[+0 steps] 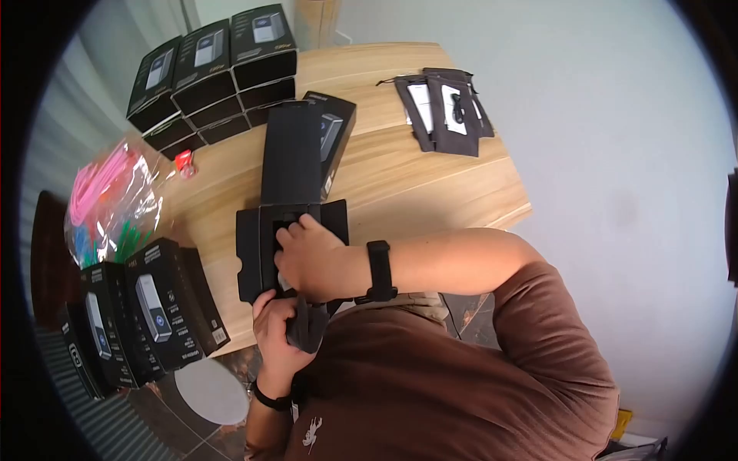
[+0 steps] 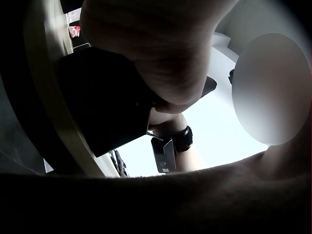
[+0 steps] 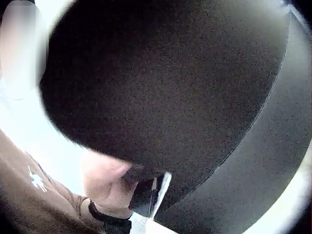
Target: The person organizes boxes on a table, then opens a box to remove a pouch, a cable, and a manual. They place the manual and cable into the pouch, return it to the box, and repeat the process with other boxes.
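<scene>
An open black box (image 1: pixel 248 253) stands near the table's front edge, its long lid (image 1: pixel 290 154) folded back and side flaps spread. My right hand (image 1: pixel 315 257) reaches into it with bent fingers; the fingertips are hidden inside, and I cannot tell what they hold. At the near left corner of the box is my left hand (image 1: pixel 278 330), one finger along the wall. Its other fingers curl round a dark grey cloth pouch (image 1: pixel 309 329) that hangs below my right wrist. In the right wrist view the black lid (image 3: pixel 165 87) fills most of the picture.
Black product boxes (image 1: pixel 211 69) are stacked at the back left, and several more (image 1: pixel 157 307) stand front left. Another box (image 1: pixel 338 131) lies behind the lid. Left are a plastic bag (image 1: pixel 115 200) of coloured strips and a red packet (image 1: pixel 184 163). Dark pouches (image 1: pixel 453 138) lie back right.
</scene>
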The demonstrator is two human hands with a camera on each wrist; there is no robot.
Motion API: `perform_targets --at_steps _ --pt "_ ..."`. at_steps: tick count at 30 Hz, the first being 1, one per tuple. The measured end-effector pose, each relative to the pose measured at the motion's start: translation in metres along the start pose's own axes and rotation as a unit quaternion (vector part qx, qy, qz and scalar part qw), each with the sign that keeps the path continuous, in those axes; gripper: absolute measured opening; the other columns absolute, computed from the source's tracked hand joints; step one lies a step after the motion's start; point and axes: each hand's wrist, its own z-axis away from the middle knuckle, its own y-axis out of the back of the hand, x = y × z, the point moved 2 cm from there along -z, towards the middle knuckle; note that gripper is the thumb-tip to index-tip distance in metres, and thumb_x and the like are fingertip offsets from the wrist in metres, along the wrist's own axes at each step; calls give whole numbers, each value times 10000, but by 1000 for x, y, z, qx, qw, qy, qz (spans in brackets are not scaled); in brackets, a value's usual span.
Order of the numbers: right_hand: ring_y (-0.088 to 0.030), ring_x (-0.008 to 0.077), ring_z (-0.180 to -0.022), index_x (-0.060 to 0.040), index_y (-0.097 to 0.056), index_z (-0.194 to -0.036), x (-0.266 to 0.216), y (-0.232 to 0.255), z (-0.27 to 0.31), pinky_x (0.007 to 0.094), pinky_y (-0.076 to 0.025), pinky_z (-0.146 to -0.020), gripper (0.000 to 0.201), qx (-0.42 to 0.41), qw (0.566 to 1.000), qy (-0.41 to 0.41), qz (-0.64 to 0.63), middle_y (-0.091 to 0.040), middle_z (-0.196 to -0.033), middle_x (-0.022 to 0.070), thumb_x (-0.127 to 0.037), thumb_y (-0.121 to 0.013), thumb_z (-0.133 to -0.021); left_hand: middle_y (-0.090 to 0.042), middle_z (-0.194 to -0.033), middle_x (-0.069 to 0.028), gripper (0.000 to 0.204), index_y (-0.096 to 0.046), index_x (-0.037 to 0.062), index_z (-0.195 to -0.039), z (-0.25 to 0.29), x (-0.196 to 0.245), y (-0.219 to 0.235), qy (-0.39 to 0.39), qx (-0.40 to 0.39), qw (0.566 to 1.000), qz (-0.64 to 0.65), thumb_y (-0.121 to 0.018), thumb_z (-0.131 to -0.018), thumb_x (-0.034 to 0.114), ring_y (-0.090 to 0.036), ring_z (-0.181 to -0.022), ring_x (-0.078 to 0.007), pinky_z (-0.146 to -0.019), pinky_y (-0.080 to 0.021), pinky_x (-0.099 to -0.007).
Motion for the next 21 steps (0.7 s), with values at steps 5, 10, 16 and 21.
perform_targets --at_steps 5,10,16,21 --pt "-713 289 -967 -90 -758 -1034 7 11 -7 416 -450 -926 319 -101 990 74 -69 -735 -993 120 -315 -739 -809 -716 -961 -105 462 -551 73 -1073 10 -8 -1 22 27 999 10 -840 -713 98 -691 -914 -306 -1051 -462 -507" --pt "-732 334 -873 -94 -729 -966 19 5 -6 449 -513 -839 208 5 975 129 -178 -744 -860 122 -225 -731 -805 -691 -1078 -143 486 -559 17 -1235 16 -4 5 115 100 984 93 -767 -797 -5 -653 -1053 -288 -1066 -456 -440" --pt "-737 320 -971 -82 -720 -1183 47 78 37 400 -579 -834 341 96 898 117 -412 -756 -1020 137 -145 -787 -855 -586 -1234 -180 419 -508 -58 -1306 4 6 36 140 201 924 295 -659 -919 -1 -647 -1054 -292 -959 -548 -429" --pt "-716 225 -1021 -46 -696 -1239 53 82 75 345 -570 -886 407 139 793 170 -568 -737 -1116 85 -75 -822 -853 -605 -1280 -222 421 -463 -31 -1367 -27 34 25 225 109 810 531 -564 -994 135 -668 -1117 -373 -904 -593 -495"
